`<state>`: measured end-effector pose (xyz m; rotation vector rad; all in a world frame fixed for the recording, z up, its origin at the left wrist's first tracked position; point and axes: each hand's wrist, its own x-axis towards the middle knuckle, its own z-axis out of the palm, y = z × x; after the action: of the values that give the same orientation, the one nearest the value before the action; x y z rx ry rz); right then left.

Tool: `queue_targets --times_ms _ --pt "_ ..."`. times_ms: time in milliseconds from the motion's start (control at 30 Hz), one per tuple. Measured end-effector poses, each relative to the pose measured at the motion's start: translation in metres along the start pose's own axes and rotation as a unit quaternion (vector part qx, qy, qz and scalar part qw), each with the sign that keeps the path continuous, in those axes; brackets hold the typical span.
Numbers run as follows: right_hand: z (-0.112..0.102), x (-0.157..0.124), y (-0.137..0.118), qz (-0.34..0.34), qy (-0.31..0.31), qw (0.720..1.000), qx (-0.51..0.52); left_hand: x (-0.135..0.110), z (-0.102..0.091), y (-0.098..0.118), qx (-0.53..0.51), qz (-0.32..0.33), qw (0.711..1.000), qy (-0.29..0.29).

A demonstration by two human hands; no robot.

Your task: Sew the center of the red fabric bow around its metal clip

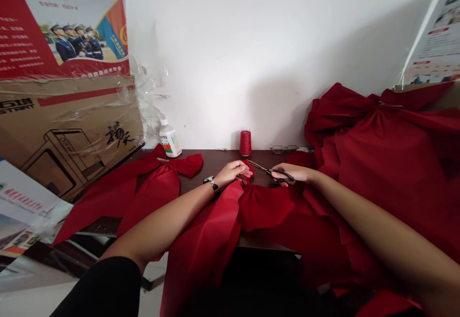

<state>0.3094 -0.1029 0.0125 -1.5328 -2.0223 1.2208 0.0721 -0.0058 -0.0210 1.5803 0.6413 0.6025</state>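
My left hand [233, 171], with a watch at the wrist, is closed on the gathered knot of a large red cloth bow [266, 204] lying on the dark table [215, 161]. In my right hand [293, 173] is a pair of scissors [268, 169] with black handles; its blades are parted and point left toward the knot by my left fingers. The bow's tails hang over the table's near edge toward me.
A second red bow [161, 173] lies to the left. A heap of red cloth [377, 154] fills the right side. By the wall stand a red thread spool [245, 142], a small white bottle [170, 139] and glasses [283, 149]. A cardboard box [68, 130] leans at left.
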Motion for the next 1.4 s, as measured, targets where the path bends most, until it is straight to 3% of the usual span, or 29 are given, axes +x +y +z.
queue_targets --times_ms 333,1033,1200,1300,1400 --pt "0.001 0.000 0.002 0.009 0.007 1.000 0.002 0.000 0.001 0.000 0.000 0.008 1.000 -0.003" --pt "0.020 0.025 0.006 -0.058 0.076 0.995 0.001 -0.001 0.003 0.003 0.009 0.000 1.000 0.013" --pt "0.026 0.032 0.010 -0.038 0.144 0.989 -0.017 -0.002 0.003 0.004 0.009 -0.003 1.000 0.014" --pt "0.022 0.036 0.017 -0.008 0.231 0.972 -0.045 -0.002 0.003 0.004 0.010 -0.003 1.000 0.015" --pt "0.010 0.035 0.025 0.030 0.332 0.937 -0.104 -0.003 0.004 0.004 0.009 -0.002 1.000 0.020"
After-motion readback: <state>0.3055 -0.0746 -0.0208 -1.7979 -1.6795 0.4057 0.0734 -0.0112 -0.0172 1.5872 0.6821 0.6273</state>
